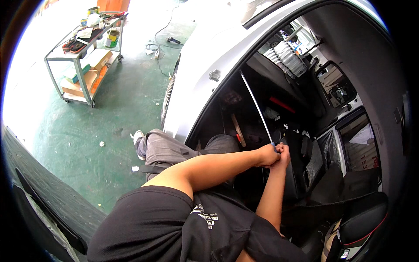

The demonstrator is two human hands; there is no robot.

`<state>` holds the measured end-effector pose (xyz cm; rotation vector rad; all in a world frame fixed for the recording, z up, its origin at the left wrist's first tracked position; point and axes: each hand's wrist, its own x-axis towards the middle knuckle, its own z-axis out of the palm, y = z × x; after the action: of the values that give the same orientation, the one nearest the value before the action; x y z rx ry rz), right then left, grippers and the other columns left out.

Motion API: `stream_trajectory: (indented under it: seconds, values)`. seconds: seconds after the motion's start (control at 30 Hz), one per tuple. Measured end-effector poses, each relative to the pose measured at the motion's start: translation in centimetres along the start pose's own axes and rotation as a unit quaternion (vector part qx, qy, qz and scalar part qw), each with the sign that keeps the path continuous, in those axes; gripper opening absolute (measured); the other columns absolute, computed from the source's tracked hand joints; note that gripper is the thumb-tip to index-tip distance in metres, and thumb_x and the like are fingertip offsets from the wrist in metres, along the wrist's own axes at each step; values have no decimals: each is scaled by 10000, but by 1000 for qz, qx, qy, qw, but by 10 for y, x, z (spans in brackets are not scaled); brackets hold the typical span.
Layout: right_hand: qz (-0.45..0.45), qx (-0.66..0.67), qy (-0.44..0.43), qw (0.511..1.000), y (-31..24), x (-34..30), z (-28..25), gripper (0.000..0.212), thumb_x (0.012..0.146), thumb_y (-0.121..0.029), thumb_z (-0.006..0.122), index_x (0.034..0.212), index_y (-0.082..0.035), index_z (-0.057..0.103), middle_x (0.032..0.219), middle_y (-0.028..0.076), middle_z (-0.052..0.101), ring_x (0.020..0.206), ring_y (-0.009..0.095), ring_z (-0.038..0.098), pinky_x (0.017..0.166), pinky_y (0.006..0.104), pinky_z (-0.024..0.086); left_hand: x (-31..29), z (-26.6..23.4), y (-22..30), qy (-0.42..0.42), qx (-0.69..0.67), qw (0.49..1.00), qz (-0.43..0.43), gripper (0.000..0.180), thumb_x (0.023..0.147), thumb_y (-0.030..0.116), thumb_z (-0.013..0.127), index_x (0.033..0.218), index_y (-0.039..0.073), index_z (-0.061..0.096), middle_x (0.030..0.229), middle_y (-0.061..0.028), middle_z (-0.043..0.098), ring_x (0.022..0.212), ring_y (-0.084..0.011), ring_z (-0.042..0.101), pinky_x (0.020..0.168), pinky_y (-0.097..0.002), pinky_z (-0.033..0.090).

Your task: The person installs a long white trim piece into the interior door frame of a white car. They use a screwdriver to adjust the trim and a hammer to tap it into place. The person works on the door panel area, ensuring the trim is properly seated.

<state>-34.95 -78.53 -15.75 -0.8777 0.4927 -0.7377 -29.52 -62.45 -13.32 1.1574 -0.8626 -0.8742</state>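
Note:
A long, thin silver rod [256, 105] with a bluish end slants across the dark inside of a white vehicle [198, 74]. My left hand [267, 155] is closed round its near, bluish end. Pressed against it, my right hand [283, 156] is closed too, with its fingers at the same end. The hands partly cover this end, so its exact shape is hidden. From there the rod runs up and left to the edge of the door opening. Beside my hands, deeper in the cabin, lies a brown, stick-like piece [238, 129] with a red part.
A black seat [364, 218] with red piping stands at the right. Behind me on the left, a metal cart [83, 65] carries tools, cans and boxes. A corded power tool [173, 40] lies on the green floor [118, 126] near the front wheel. A grey-covered surface [48, 174] borders the left.

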Motion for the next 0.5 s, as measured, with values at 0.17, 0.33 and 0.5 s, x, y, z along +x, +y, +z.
stream_trajectory:
  seconds: [0.17, 0.33, 0.5]
  values:
    - [25, 15, -11, 1000, -6, -11, 14, 49, 857, -89, 478, 813, -68, 485, 624, -48, 423, 545, 59, 427, 538, 199, 379, 0, -3, 20, -48, 165, 985, -20, 271, 848, 235, 519, 852, -10, 633, 729, -141, 622, 623, -236, 620, 519, -344, 480]
    - [12, 11, 4, 1000, 6, -14, 12, 85, 864, -105, 481, 780, -90, 485, 600, -54, 420, 529, 52, 432, 521, 198, 387, 10, -1, -2, -24, 120, 992, -36, 311, 861, 253, 485, 866, -15, 644, 765, -157, 648, 662, -258, 660, 552, -356, 514]
    - [19, 42, 18, 999, 7, -11, 10, 103, 876, -128, 486, 780, -90, 485, 609, -47, 431, 523, 62, 428, 536, 204, 386, 11, -2, -13, -24, 79, 996, -37, 318, 865, 266, 459, 832, 8, 642, 707, -147, 646, 578, -281, 646, 509, -367, 507]
